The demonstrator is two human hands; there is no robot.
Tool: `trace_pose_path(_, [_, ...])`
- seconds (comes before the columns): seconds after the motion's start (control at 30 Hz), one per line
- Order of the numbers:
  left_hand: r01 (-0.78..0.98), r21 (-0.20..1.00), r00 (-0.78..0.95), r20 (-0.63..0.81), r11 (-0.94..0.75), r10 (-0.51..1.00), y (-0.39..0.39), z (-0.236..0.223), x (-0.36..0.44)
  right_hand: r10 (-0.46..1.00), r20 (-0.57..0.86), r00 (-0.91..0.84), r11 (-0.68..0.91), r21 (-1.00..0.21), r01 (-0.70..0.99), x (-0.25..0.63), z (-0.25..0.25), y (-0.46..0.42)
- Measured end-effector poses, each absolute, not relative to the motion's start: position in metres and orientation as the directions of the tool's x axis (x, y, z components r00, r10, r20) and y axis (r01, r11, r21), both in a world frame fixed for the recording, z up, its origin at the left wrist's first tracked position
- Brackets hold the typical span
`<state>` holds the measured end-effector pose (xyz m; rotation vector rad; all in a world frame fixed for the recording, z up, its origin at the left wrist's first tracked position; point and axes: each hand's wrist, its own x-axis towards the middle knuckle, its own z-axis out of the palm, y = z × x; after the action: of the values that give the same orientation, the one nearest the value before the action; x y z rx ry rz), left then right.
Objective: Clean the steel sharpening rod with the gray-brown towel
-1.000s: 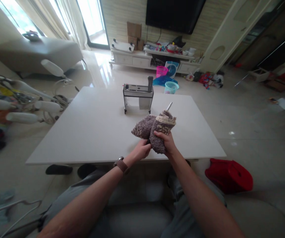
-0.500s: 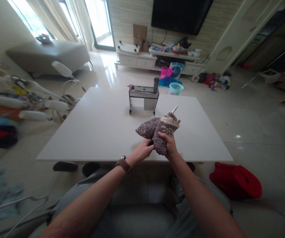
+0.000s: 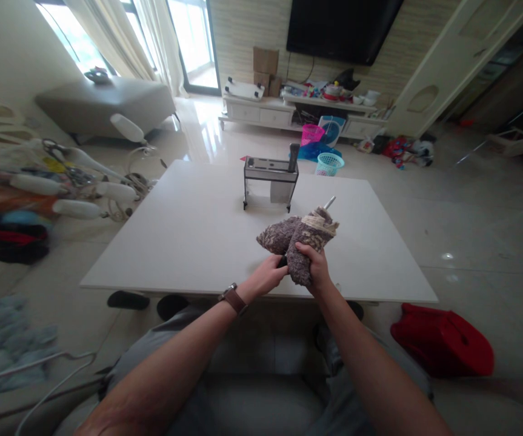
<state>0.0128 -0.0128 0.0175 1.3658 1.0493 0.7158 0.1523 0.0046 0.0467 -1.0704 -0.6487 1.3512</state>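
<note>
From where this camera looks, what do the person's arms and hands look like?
Both forearms are bare, with no sleeves in view. The left hand and right hand wear no gloves. A watch with a brown band circles the left wrist.

The cloth [image 3: 306,233] is above the near part of the table [image 3: 165,242], before the rack [image 3: 270,172] standing toward the far edge. Behind the table sits a basket [image 3: 330,163], with a cabinet [image 3: 259,114] farther back beneath the television [image 3: 343,30].
</note>
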Motion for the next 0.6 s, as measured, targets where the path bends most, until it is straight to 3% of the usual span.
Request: trace_pose_path(0.6, [0.152, 0.986, 0.395, -0.125, 0.069, 0.910, -0.0151, 0.0233, 0.0112, 0.966, -0.205, 0.155, -0.114, -0.884, -0.454, 0.1540, 0.0447, 0.0026])
